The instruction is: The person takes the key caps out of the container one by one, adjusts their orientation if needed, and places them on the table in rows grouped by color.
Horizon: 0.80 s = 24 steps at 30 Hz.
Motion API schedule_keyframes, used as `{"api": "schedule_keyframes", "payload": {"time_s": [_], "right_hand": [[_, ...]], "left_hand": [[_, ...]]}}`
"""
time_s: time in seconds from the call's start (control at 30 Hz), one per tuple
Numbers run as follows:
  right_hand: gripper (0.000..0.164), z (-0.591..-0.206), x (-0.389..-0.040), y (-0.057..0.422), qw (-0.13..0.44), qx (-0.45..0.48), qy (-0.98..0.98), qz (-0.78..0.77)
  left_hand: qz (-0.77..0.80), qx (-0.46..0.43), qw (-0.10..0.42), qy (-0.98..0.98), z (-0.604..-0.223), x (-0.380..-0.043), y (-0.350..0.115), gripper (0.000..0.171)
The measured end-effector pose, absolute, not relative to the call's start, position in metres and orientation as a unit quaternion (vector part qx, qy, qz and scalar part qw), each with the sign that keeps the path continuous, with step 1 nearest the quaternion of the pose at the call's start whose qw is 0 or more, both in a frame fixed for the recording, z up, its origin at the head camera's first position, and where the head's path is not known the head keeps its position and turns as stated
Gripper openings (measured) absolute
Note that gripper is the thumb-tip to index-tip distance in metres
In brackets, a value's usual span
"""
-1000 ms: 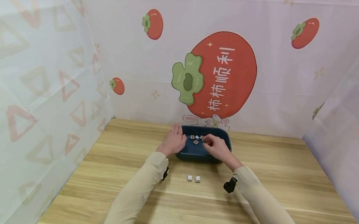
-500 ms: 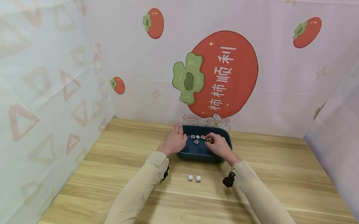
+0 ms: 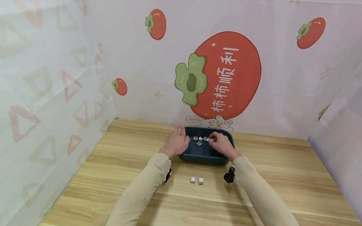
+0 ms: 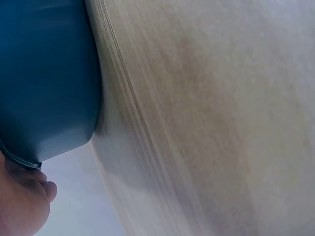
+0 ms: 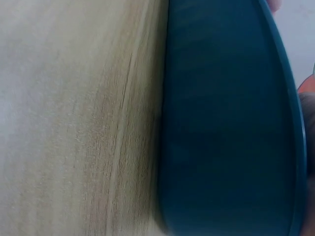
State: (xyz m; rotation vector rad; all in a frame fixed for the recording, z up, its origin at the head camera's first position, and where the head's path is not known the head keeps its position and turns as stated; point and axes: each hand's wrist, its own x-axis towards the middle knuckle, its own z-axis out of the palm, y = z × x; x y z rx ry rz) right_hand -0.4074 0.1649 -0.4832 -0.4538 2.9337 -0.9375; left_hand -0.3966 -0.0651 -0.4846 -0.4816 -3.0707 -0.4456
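Tray steadied on the left, fingertips working inside

The step, as I judge it: fingering the small blocks (image 3: pixel 199 143) in the blue tray (image 3: pixel 202 160), which stands on the wooden table (image 3: pixel 256 222), up against the patterned backdrop (image 3: pixel 160 64). Best done with light fingertips, I'd say, one block at a time, wrist high enough to pass over the near rim without nudging it. A firm lean on one side could slide the tray, so the steadying pressure should stay even.

Left hand (image 3: pixel 177 142): fingers straight and together, laid along the tray's left rim, thumb over toward the inside. No block in it; it touches the tray only.

Right hand (image 3: pixel 222 143): reaching across the tray's right side, fingers bent inward, tips down among the blocks on the right of the cluster. Whether one is pinched I cannot tell; the fingers cover the spot.

Other blocks lie loose just left of those fingertips, toward the tray's far side. On the near side of the tray, apart from it, two white blocks (image 3: pixel 201 181) sit side by side on the table, neither hand on them.
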Motion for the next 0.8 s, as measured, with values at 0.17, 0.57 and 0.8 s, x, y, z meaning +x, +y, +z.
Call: {"api": "schedule_keyframes", "payload": {"time_s": [0.17, 0.57, 0.8], "right_hand": [[0.028, -0.486, -0.416, 0.166, 0.028, -0.141, 0.944, -0.296], [0.033, -0.486, -0.426, 0.166, 0.047, -0.109, 0.943, -0.311], [0.036, -0.494, -0.432, 0.170, 0.054, -0.117, 0.942, -0.311]], "left_hand": [[-0.146, -0.155, 0.005, -0.977, -0.486, -0.397, -0.065, 0.064], [-0.133, -0.154, 0.012, -0.979, -0.487, -0.398, -0.066, 0.064], [-0.127, -0.161, 0.017, -0.979, -0.490, -0.400, -0.066, 0.065]]}}
